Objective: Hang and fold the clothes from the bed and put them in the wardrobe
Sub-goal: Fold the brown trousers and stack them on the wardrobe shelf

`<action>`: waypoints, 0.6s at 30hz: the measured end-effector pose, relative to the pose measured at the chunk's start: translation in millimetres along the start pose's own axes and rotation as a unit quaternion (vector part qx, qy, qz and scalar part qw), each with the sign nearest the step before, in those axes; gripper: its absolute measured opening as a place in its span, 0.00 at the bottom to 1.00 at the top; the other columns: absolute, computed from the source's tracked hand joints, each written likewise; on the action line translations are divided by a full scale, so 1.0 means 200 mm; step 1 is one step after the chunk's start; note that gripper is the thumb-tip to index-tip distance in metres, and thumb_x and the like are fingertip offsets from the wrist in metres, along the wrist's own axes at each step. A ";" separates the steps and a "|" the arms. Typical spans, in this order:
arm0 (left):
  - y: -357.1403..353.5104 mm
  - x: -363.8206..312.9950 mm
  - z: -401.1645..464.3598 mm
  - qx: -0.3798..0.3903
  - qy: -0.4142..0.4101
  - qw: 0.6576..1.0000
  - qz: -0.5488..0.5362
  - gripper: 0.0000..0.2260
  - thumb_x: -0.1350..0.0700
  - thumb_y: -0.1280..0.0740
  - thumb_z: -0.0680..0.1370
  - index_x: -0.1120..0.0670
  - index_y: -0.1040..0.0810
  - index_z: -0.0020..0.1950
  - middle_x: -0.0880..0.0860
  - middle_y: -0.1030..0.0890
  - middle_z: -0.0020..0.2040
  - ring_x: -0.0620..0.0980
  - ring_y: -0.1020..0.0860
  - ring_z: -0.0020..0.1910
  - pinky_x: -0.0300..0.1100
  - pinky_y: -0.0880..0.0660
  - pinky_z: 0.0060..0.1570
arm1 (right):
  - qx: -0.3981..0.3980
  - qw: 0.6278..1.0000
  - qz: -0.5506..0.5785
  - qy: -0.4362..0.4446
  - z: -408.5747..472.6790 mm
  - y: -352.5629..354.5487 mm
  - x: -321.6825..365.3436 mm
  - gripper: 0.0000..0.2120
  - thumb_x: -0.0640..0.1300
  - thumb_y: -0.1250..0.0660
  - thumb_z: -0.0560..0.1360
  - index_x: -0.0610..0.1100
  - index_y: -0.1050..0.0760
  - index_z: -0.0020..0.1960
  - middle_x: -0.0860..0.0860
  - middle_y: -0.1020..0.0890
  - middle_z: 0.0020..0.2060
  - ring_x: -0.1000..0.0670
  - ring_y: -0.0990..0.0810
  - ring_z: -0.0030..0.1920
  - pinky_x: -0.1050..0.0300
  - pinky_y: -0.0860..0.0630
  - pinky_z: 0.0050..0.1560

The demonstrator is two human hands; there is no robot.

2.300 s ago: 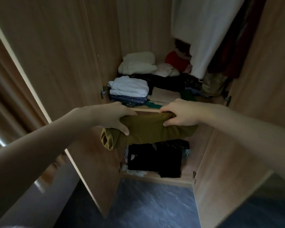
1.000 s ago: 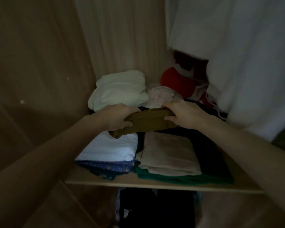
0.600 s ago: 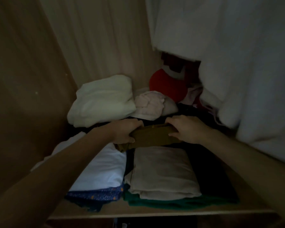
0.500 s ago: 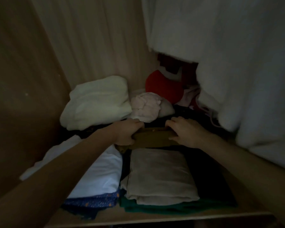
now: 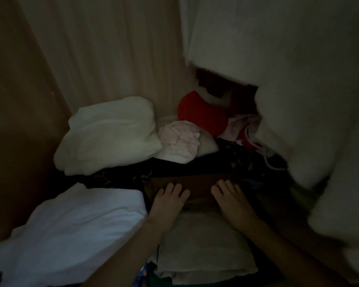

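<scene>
I press my left hand (image 5: 167, 200) and right hand (image 5: 232, 200), fingers spread flat, on the olive garment (image 5: 197, 186); beige stack (image 5: 203, 251) at 6 o'clock.

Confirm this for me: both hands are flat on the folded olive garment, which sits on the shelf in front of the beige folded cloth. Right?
Not quite. The olive garment lies behind the beige folded cloth, deeper in the wardrobe, not in front. The head view shows it. The rest holds: left hand and right hand rest flat on it.

Head-worn view, close, angled down into the wardrobe (image 5: 104, 48) shelf.
</scene>
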State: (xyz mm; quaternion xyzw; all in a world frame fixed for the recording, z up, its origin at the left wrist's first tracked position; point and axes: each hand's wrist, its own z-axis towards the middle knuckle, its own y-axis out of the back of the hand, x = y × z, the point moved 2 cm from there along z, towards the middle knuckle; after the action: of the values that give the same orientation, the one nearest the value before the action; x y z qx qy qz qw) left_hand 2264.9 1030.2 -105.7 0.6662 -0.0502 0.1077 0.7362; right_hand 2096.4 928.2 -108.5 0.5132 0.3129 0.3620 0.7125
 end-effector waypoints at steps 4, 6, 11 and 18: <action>0.09 0.01 -0.03 0.121 0.014 0.992 -0.035 0.31 0.60 0.32 0.75 0.56 0.41 0.76 0.61 0.36 0.73 0.61 0.36 0.71 0.52 0.31 0.62 | 0.048 0.998 0.039 0.013 -0.04 -0.01 0.02 0.22 0.62 0.41 0.66 0.48 0.33 0.52 0.48 0.26 0.46 0.46 0.25 0.43 0.52 0.26 0.37; 0.16 0.02 -0.07 0.217 0.009 0.975 -0.054 0.32 0.59 0.35 0.78 0.56 0.48 0.78 0.58 0.45 0.76 0.60 0.45 0.75 0.53 0.37 0.69 | 0.092 0.994 0.043 0.030 -0.06 0.05 0.03 0.21 0.59 0.41 0.69 0.48 0.34 0.58 0.49 0.29 0.53 0.45 0.26 0.52 0.49 0.27 0.46; 0.31 0.02 -0.05 0.008 0.041 0.987 -0.157 0.12 0.52 0.39 0.75 0.51 0.25 0.57 0.51 0.27 0.58 0.52 0.29 0.59 0.44 0.30 0.50 | -0.013 0.980 0.190 -0.058 -0.01 0.23 0.03 0.19 0.43 0.41 0.70 0.49 0.28 0.61 0.50 0.29 0.58 0.47 0.30 0.59 0.49 0.30 0.56; -0.06 -0.09 0.03 -0.070 0.176 0.964 -0.187 0.22 0.43 0.45 0.78 0.46 0.24 0.68 0.51 0.35 0.75 0.54 0.39 0.75 0.63 0.47 0.70 | -0.004 0.958 0.183 -0.221 0.10 -0.11 0.20 0.32 0.61 0.59 0.78 0.48 0.40 0.76 0.46 0.39 0.76 0.44 0.41 0.75 0.37 0.48 0.74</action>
State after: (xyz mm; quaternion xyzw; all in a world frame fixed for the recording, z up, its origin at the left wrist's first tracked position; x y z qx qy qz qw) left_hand 2250.4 1021.0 -120.3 0.5812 0.1982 0.0795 0.7852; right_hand 2139.7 947.1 -126.9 0.6258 0.0470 0.3652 0.6876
